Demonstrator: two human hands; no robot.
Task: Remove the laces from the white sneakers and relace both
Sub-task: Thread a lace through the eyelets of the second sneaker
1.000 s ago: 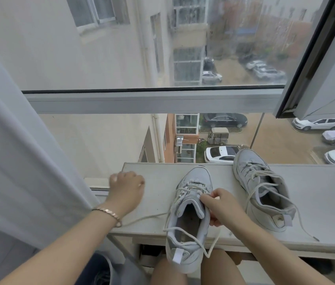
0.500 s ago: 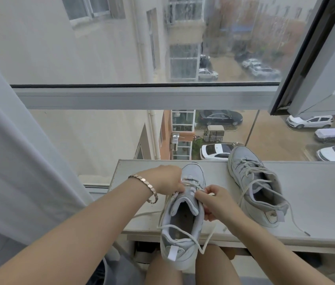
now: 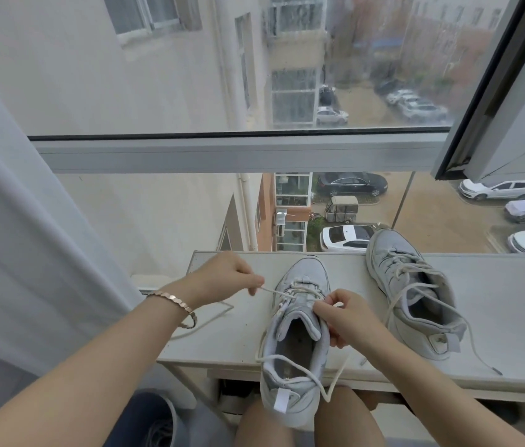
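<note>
Pulled towards the frame's left, the cream cord lace (image 3: 275,291) is pinched by the left hand (image 3: 227,279); the grey-white leather sneaker (image 3: 296,356) is gripped by the right hand (image 3: 348,317).

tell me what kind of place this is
Probably an upper-floor flat, by a window: it looks down on parked cars and apartment blocks, a curtain hangs at left, and white sneakers sit on a narrow table.
</note>
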